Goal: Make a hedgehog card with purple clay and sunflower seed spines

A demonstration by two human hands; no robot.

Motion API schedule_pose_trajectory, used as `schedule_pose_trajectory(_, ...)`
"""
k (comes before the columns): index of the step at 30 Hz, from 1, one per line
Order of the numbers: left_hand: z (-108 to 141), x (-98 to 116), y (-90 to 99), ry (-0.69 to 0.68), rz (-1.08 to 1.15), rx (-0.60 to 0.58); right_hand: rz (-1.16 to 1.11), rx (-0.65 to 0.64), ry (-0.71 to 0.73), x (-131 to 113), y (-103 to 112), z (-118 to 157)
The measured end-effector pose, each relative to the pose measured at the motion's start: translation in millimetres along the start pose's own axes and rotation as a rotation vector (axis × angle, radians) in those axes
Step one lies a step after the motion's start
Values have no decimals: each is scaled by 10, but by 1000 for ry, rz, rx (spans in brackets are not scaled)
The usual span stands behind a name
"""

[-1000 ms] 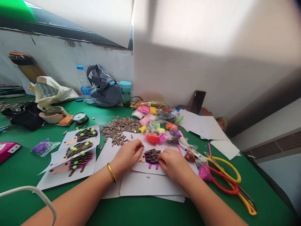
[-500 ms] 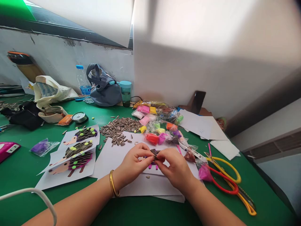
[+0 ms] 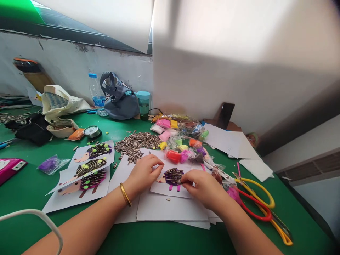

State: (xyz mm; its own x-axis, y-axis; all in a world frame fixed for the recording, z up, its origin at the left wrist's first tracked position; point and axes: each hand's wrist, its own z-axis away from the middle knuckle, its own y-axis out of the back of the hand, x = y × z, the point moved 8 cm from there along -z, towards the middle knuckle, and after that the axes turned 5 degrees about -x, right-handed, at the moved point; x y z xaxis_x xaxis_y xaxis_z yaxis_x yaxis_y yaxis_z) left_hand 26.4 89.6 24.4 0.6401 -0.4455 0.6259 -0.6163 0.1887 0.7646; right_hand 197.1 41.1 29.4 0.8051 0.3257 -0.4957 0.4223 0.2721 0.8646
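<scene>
My right hand [image 3: 203, 187] is closed in a pinch at the right edge of a hedgehog picture. A dark, striped sunflower seed [image 3: 181, 182] shows at its fingertips, partly hidden. The hedgehog [image 3: 174, 176] has a pale face, a purple body covered with sunflower seeds, and pink legs. It is on a white card [image 3: 167, 190] lying over larger white sheets. My left hand [image 3: 143, 173], with a gold bangle at the wrist, hovers left of the hedgehog's face. Its thumb and forefinger tips are together; anything between them is hidden. One loose seed [image 3: 168, 199] lies below the card.
A heap of sunflower seeds [image 3: 139, 141] lies beyond my left hand. Finished-looking hedgehog cards [image 3: 90, 194] overlap at left. Bagged coloured clay [image 3: 174, 156] sits behind the card. Scissors with yellow handles [image 3: 262, 187] and a red-handled pair [image 3: 265, 216] lie at right.
My hands were together over the hedgehog and have separated. The left has moved left and away; the right has come down to the hedgehog's right edge, uncovering its face and back.
</scene>
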Motion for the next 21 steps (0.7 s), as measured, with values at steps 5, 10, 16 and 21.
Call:
schedule_pose_trajectory(5,-26,-62,-44,23,-65,-34,59,-48,-24,12,-104,2)
schedule_pose_trajectory(10,-33,-72,-62,21,-87,-53,128,-40,-21,-6,-169,-18)
schedule_pose_trajectory(16,-28,-79,-73,38,-103,-73,248,-5,-20,-52,-195,-23)
schedule_pose_trajectory(21,-27,-63,-77,31,-117,-81,280,-5,-51,-36,-212,-24)
